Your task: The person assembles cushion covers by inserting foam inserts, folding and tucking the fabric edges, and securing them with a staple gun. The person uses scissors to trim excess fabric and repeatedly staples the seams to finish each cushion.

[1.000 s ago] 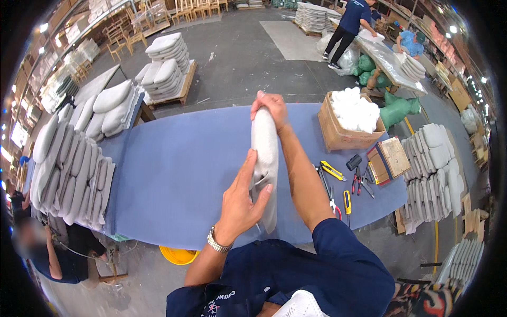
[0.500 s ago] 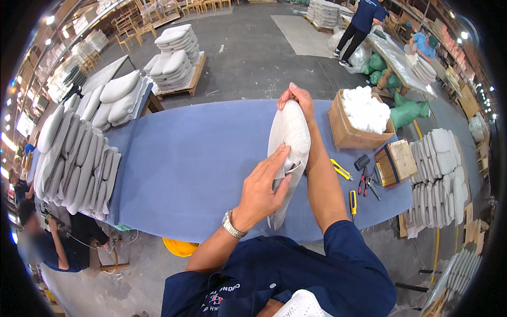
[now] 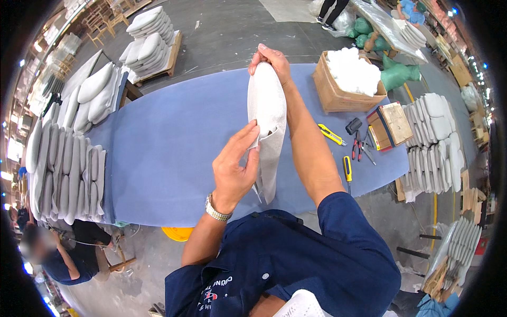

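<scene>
A light grey fabric seat cushion (image 3: 268,98) is held up on edge over the blue table, its long side pointing away from me. My right hand (image 3: 271,59) is closed around its far rounded end. My left hand (image 3: 236,161) is closed at the near part, fingers and thumb at the fabric's edge beside a gap in the cover. Below the gap, a loose flap of grey fabric (image 3: 272,169) hangs toward my body. What lies inside the gap is mostly hidden.
On the blue table's (image 3: 169,142) right lie a yellow utility knife (image 3: 331,134), a yellow-handled screwdriver (image 3: 347,169), red-handled pliers (image 3: 356,146) and a wooden box (image 3: 390,126). A carton (image 3: 343,95) holds white stuffing. Grey cushions (image 3: 66,169) are stacked at left; a person (image 3: 68,259) sits nearby.
The view has shifted, so the table sits higher in it. My left fingers have moved from lying on the cushion's face to its left edge by the gap. The right hand keeps its hold.
</scene>
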Action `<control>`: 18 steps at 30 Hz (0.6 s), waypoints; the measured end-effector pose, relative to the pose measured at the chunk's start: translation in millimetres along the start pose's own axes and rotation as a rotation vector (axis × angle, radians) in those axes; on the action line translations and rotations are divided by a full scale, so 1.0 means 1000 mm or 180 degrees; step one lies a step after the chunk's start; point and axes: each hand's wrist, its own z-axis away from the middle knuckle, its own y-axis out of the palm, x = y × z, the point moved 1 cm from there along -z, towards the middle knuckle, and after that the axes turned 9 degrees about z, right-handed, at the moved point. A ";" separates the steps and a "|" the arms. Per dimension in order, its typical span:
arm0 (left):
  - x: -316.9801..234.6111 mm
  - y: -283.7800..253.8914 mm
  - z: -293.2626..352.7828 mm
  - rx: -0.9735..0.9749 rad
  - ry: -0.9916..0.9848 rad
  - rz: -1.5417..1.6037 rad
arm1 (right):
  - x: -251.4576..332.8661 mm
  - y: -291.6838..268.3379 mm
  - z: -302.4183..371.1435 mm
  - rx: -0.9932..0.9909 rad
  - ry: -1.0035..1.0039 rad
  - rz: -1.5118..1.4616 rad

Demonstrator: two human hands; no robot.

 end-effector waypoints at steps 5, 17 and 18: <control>0.000 0.004 0.005 -0.0069 0.0492 -0.0368 | -0.002 0.004 0.000 0.0022 0.0063 -0.0085; -0.020 -0.009 -0.029 0.0298 0.0791 -0.0166 | -0.002 0.012 0.009 0.0691 0.0035 -0.0088; -0.024 -0.014 -0.042 0.0286 0.0994 -0.0239 | 0.002 0.021 0.015 0.0847 -0.0031 -0.0003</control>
